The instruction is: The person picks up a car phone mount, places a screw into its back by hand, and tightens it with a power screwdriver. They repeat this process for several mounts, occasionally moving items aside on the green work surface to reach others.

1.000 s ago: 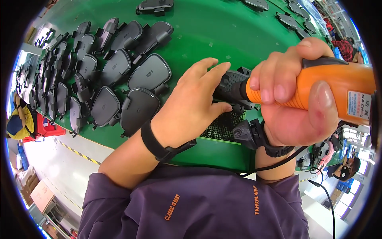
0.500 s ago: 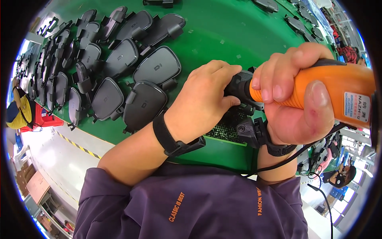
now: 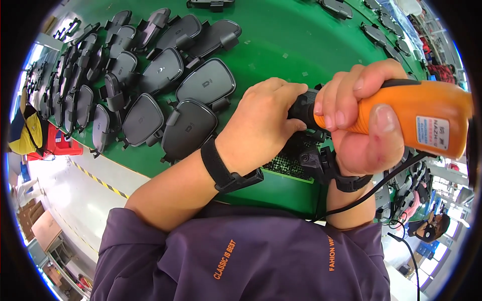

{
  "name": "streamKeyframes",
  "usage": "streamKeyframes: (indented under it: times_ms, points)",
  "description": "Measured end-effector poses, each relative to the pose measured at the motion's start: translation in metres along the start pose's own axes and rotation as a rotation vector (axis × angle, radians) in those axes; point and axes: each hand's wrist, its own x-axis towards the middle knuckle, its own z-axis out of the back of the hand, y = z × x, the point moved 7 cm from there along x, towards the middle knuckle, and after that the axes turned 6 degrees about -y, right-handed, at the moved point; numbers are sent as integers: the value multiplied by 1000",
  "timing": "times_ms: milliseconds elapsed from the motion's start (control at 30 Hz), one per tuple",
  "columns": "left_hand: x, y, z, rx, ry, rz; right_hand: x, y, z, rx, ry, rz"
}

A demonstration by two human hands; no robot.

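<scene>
An orange electric screwdriver (image 3: pixel 432 108) lies tilted in my right hand (image 3: pixel 359 118), whose fingers and thumb wrap round its body. My left hand (image 3: pixel 258 125) is closed round the tool's black front end (image 3: pixel 303 106), thumb below and index finger above. The tool's tip is hidden behind my left hand and the black parts. Beneath both hands sits a dark perforated mat (image 3: pixel 288 168) with a bright green edge. To the left, several black phone holders (image 3: pixel 190 129) with rounded backplates and side clamps stand close to my left wrist.
The green table (image 3: pixel 271 45) carries more black phone holders (image 3: pixel 374 32) at the far right. A black cable (image 3: pixel 371 198) runs from the screwdriver across my right forearm. Red crates (image 3: pixel 63 143) stand on the floor at left. Another person (image 3: pixel 432 226) is at the right rim.
The view has shifted slightly, so the phone holders appear a little further right. The screwdriver's rear end sits slightly further left. Both hands keep their hold.
</scene>
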Motion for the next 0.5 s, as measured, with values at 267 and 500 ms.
streamKeyframes:
  times_ms: [267,500]
  points:
    - [-9,-28,23,228,-152,-140,0,71,40,176,116,203]
    - [-42,-34,-7,584,281,-290,-12,88,63,90,83,175]
